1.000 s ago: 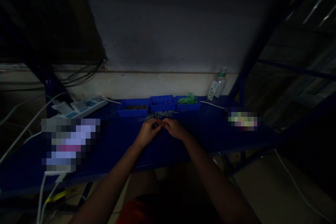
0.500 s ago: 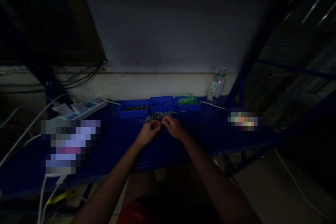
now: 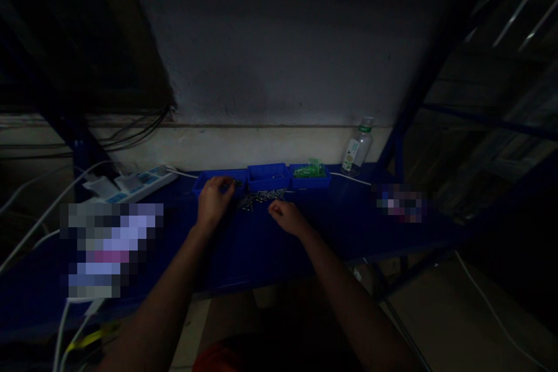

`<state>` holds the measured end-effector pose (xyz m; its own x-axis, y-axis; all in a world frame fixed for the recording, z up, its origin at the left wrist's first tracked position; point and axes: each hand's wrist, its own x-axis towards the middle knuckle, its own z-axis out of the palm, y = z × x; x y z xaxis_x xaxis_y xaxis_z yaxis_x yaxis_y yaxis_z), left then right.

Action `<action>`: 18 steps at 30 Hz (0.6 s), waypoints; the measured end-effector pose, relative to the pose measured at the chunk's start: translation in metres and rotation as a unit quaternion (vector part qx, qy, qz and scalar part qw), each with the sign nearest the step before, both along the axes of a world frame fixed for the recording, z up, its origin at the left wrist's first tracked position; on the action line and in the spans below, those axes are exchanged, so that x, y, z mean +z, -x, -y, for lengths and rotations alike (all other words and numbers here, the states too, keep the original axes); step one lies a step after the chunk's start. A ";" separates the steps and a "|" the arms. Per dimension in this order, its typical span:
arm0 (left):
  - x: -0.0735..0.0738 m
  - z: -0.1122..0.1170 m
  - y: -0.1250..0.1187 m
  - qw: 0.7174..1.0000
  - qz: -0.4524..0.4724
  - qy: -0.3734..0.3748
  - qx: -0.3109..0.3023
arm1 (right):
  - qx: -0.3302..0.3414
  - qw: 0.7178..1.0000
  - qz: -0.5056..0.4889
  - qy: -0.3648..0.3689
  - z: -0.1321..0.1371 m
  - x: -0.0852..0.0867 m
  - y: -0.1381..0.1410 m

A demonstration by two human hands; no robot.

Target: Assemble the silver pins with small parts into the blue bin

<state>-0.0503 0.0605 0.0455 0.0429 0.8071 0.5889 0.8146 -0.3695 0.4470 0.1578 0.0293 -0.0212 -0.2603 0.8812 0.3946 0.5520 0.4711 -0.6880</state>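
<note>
My left hand (image 3: 213,202) reaches over the left blue bin (image 3: 199,183), its thumb and forefinger slightly apart at the small metal parts (image 3: 238,182) inside. The hand covers most of that bin. Just in front of the bins, a loose heap of screws (image 3: 264,196) lies on the blue table. Beside the heap's right end is my right hand (image 3: 286,216), fingers closed in a pinch; whatever sits between the fingertips is too small and dark to make out.
A middle blue bin (image 3: 268,177) holds a few thin pieces, and a right blue bin (image 3: 325,183) holds green plastic bags (image 3: 310,170). A clear bottle (image 3: 358,151) stands at the back right. A white power strip (image 3: 146,183) with cables lies at the left. Blurred-out items lie at both sides.
My left hand has left the right hand's side and moved left and away from me, over the left bin. My right hand stays nearly in place, still pinched.
</note>
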 end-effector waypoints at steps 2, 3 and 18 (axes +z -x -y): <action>0.007 -0.008 0.007 0.999 -0.017 0.024 0.018 | 0.002 1.000 -0.003 0.001 0.001 0.001 0.000; 0.009 -0.009 0.010 0.999 -0.032 0.032 0.019 | 0.001 1.000 -0.004 0.002 0.001 0.002 0.000; -0.033 0.022 -0.005 0.958 -0.261 0.072 -0.094 | 0.000 1.000 0.001 0.003 -0.001 0.000 0.001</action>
